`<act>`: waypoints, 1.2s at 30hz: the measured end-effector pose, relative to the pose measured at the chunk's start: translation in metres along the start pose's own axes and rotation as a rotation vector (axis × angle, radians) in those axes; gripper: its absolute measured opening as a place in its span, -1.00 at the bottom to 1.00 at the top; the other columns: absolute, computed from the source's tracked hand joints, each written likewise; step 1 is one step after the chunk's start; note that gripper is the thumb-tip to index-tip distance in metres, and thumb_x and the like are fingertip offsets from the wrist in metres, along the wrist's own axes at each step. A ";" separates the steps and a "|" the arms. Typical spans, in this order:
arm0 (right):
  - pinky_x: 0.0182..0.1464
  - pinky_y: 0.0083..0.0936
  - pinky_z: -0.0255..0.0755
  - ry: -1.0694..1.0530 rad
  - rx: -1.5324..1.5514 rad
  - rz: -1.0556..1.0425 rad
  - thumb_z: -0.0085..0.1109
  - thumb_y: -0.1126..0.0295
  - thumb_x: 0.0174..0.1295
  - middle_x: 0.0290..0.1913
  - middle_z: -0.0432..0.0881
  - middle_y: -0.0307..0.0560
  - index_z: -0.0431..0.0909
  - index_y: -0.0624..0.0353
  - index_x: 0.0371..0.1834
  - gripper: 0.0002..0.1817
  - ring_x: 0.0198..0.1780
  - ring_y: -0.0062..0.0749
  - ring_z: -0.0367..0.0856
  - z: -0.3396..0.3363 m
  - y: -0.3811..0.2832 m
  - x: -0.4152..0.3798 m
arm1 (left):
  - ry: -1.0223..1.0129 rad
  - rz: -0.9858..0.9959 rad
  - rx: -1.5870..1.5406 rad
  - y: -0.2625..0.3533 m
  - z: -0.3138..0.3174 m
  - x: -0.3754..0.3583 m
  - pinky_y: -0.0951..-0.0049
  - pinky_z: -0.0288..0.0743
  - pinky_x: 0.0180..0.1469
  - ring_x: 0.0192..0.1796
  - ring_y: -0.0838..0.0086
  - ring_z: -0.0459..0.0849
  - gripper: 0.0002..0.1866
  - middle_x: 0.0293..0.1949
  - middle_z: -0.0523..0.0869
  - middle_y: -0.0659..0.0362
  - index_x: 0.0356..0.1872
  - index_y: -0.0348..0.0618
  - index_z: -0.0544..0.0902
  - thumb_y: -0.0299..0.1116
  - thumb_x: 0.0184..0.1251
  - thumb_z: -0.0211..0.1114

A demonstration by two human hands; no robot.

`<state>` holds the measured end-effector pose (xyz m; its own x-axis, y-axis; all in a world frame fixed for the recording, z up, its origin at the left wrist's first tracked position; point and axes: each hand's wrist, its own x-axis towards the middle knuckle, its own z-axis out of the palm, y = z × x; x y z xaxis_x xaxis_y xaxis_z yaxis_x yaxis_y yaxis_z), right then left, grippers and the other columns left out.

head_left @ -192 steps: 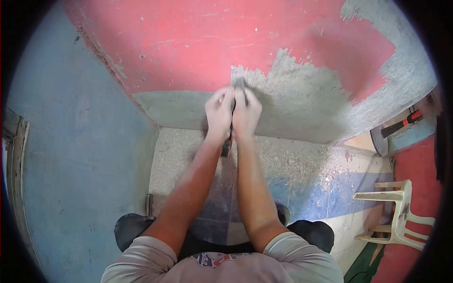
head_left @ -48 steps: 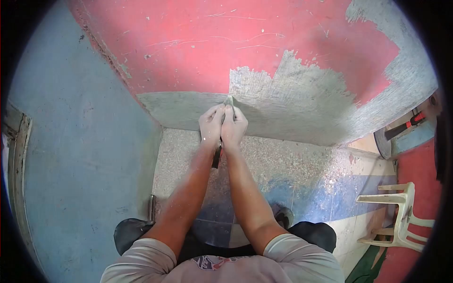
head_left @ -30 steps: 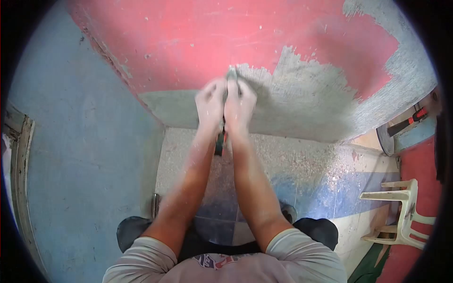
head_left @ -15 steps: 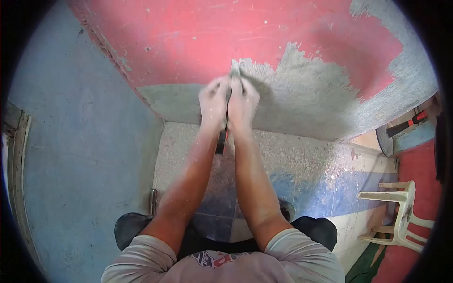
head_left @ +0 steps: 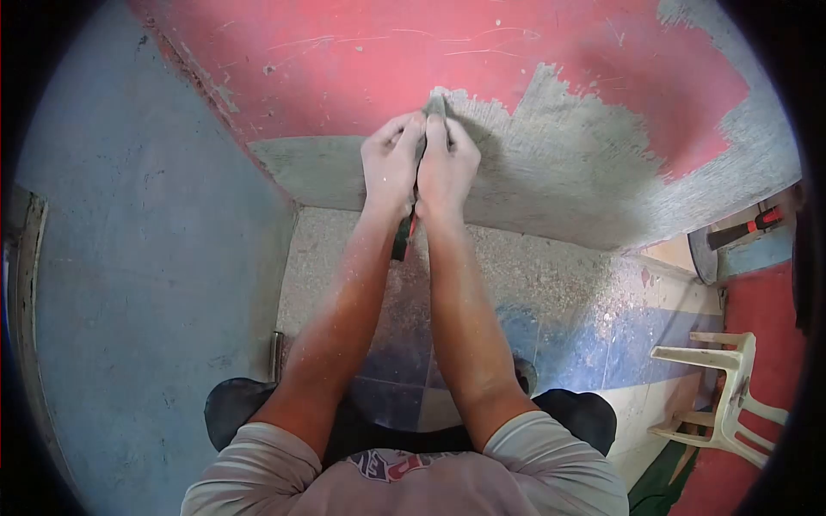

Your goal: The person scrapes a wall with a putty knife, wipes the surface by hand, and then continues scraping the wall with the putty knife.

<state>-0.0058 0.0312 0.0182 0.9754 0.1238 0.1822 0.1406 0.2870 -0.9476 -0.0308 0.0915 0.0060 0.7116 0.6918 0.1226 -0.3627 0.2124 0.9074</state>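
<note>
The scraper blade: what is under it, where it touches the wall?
Around the scraper blade lie red paint above and bare grey wall beside. The spot under it is covered. The left hand and right hand hide most of the handle.

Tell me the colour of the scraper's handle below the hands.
Black with a red strip, as far as the scraper handle shows in the head view.

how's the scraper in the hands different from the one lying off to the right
The scraper in the hands is gripped by both, blade tip pressed against the wall at the paint edge, mostly hidden. The second scraper lies untouched at the right edge, its whole length visible. Both show red and black handles.
</note>
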 end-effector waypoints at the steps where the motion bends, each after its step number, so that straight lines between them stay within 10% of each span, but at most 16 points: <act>1: -0.11 -0.35 0.46 -0.009 0.066 0.042 0.11 0.31 0.52 -0.34 0.65 0.03 0.65 0.44 -0.17 -0.68 -0.26 -0.43 0.53 0.004 -0.008 0.002 | -0.004 -0.031 -0.073 0.010 0.004 0.003 0.50 0.57 0.03 -0.07 0.56 0.68 -0.77 -0.10 0.80 0.20 0.02 -0.41 0.75 -0.43 0.54 0.30; 8: -0.11 -0.37 0.47 0.060 0.025 0.027 0.12 0.33 0.50 -0.31 0.71 -0.09 0.67 0.43 -0.17 -0.69 -0.24 -0.51 0.54 -0.017 0.071 -0.017 | 0.036 -0.029 0.069 -0.053 -0.022 -0.020 0.58 0.57 0.02 -0.08 0.62 0.69 -0.77 -0.12 0.80 0.18 0.01 -0.41 0.77 -0.43 0.54 0.31; 26: -0.14 -0.43 0.40 -0.004 -0.020 -0.056 0.10 0.31 0.51 -0.36 0.60 -0.17 0.65 0.40 -0.24 -0.68 -0.22 -0.57 0.49 -0.008 -0.013 0.009 | -0.018 -0.013 0.095 0.021 0.018 -0.005 0.53 0.55 0.08 -0.03 0.58 0.69 -0.77 -0.10 0.79 0.21 0.04 -0.39 0.75 -0.44 0.53 0.31; 36: -0.10 -0.03 0.49 -0.118 -0.542 0.028 0.12 0.06 0.48 -0.35 0.67 0.38 0.67 0.37 -0.33 -0.50 -0.23 0.31 0.68 -0.043 0.074 -0.009 | 0.064 -0.234 -0.148 -0.090 -0.035 -0.029 0.60 0.52 -0.04 -0.12 0.67 0.63 -0.72 -0.18 0.77 0.29 -0.02 -0.39 0.78 -0.33 0.60 0.27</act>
<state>0.0027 0.0107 -0.0645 0.9589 0.2386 0.1535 0.2121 -0.2436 -0.9464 -0.0397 0.0764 -0.0936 0.7485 0.6534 -0.1130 -0.2808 0.4667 0.8386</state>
